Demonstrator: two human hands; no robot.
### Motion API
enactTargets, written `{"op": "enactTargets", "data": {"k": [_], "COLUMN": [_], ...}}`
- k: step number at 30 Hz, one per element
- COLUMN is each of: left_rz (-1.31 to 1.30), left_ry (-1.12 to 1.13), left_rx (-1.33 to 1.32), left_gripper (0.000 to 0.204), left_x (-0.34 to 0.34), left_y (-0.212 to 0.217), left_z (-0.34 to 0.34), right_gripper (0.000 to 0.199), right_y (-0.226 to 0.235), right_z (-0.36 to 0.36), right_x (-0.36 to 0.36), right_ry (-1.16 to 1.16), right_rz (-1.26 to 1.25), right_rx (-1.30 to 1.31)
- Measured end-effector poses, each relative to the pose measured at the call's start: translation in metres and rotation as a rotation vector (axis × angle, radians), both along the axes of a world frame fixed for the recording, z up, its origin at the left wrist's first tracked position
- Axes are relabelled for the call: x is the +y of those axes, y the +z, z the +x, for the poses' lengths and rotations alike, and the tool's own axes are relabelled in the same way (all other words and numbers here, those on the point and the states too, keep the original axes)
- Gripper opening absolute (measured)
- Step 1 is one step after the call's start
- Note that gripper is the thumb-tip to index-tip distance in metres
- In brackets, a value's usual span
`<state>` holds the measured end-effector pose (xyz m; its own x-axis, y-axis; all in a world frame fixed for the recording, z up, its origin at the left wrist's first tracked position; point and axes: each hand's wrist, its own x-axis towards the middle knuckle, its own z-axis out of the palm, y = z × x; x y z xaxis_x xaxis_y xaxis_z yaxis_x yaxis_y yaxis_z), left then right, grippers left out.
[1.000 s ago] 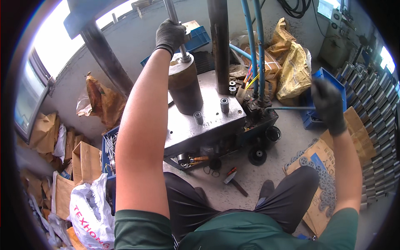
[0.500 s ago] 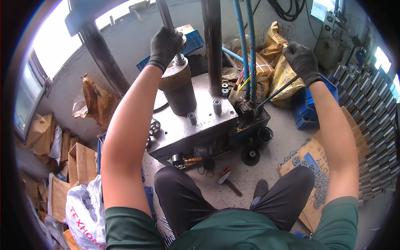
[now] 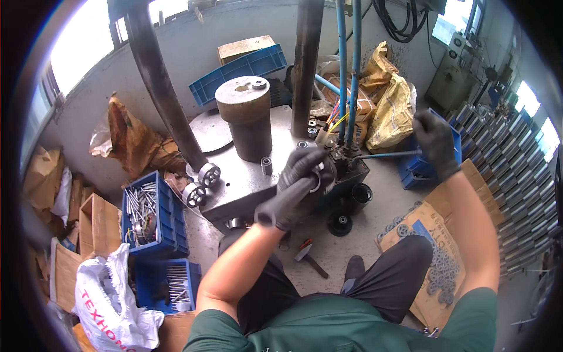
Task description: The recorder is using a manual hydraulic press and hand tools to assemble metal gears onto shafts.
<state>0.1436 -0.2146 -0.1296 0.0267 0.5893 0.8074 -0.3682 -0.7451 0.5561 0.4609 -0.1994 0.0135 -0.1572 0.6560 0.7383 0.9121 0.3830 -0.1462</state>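
Steel press table [image 3: 246, 182], left hand [image 3: 296, 188] gripping ring [image 3: 317, 179], right hand [image 3: 434, 144] clutching lever [image 3: 381, 155]

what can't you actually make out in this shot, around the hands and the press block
- Head view: what the left hand grips; its gloved fingers cover all but a pale ring.
- Head view: the handle end of the lever, wrapped by the right hand.
- Head view: the steel block front face, hidden behind the left forearm.
- Head view: parts in the blue crate, too small.
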Motion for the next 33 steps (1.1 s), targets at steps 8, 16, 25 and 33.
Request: {"op": "enactTargets", "data": {"k": [8, 16, 25, 33], "left_rz": [-1.013, -1.484, -1.568, -1.431], "left_ry": [-0.363, -0.536, -0.48, -0.826], "left_rx": [-0.136, -0.484, -0.401, -0.45], "left_gripper": [0.03, 0.018, 0.045, 0.052], "left_x": [-0.003, 0.017, 0.029, 0.011], "left_y": [-0.08, -0.076, -0.08, -0.114], "left_z": [-0.009, -0.027, -0.039, -0.037], "right_gripper": [0.033, 0.019, 0.022, 0.021], "right_y": [-0.076, -0.225, -0.268, -0.309], "right_z": [-0.069, -0.127, -0.149, -0.14], "right_x": [-0.116, -0.125, -0.106, -0.1], "right_ry": [0.327, 0.318, 0.34, 0.305], "right_rz": [0.018, -0.381, -0.767, -0.823], "right_rx": [-0.085, 0.675, 1.297, 1.167]}}
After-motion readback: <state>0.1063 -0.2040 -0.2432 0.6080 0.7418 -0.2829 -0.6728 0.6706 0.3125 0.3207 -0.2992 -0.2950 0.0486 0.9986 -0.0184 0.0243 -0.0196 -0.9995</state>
